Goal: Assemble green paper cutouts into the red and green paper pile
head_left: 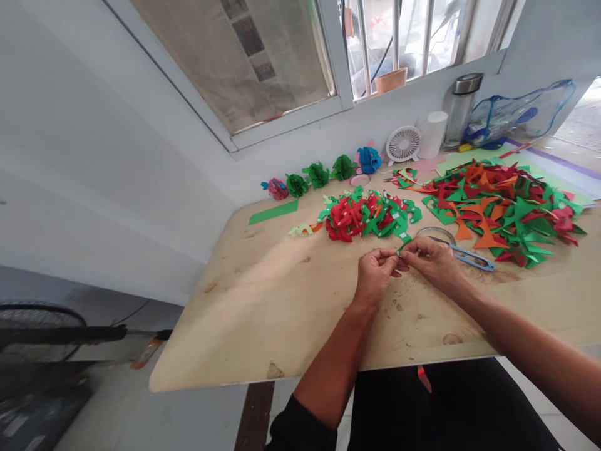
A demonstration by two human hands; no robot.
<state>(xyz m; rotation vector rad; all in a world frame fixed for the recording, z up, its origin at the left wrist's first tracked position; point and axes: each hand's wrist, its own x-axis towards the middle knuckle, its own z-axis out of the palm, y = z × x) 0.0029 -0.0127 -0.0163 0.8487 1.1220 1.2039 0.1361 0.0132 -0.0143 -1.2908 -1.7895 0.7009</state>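
Observation:
My left hand (377, 274) and my right hand (434, 262) meet over the table, fingertips pinched together. Between them is a small green paper cutout (404, 238) with a whitish patch on it; its lower end is hidden by my fingers. Just beyond lies a heap of curved red and green paper cutouts (347, 216), several bearing small white patches. Beside my right hand rest a blue-handled cutter (474, 258) and a ring that looks like a roll of tape (444, 232), partly covered by the hand.
A large pile of red, orange and green paper scraps (511, 207) spreads at the right. Along the wall stand green paper balls (318, 175), a blue paper figure (369, 160), a small white fan (403, 145) and a glass bottle (461, 116). A green strip (273, 212) lies left.

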